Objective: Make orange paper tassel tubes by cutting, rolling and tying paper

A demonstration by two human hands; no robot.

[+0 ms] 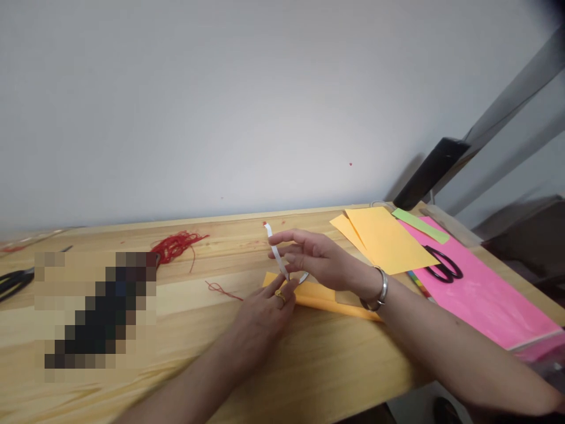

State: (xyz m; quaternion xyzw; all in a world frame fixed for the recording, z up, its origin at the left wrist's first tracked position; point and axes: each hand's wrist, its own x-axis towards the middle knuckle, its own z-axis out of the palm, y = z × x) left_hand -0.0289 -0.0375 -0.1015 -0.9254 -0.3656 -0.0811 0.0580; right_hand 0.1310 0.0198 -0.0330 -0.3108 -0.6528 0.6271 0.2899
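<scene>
My right hand (pixel 320 259) hovers over the wooden table (pixel 176 330), its fingers pinched on a narrow white paper strip (pixel 274 249) that curves up and to the left. My left hand (pixel 267 312), with a gold ring, rests its fingertips on a folded orange paper (pixel 326 297) lying flat on the table and touches the strip's lower end. A silver bangle sits on my right wrist.
Orange sheets (pixel 384 238) and a green strip (pixel 419 225) lie at the back right, on a pink sheet (pixel 481 294) bearing black scissors (pixel 444 265). Red thread (pixel 176 246) is bunched at the back, a loose red thread (pixel 223 290) nearer. Other scissors (pixel 15 282) lie far left.
</scene>
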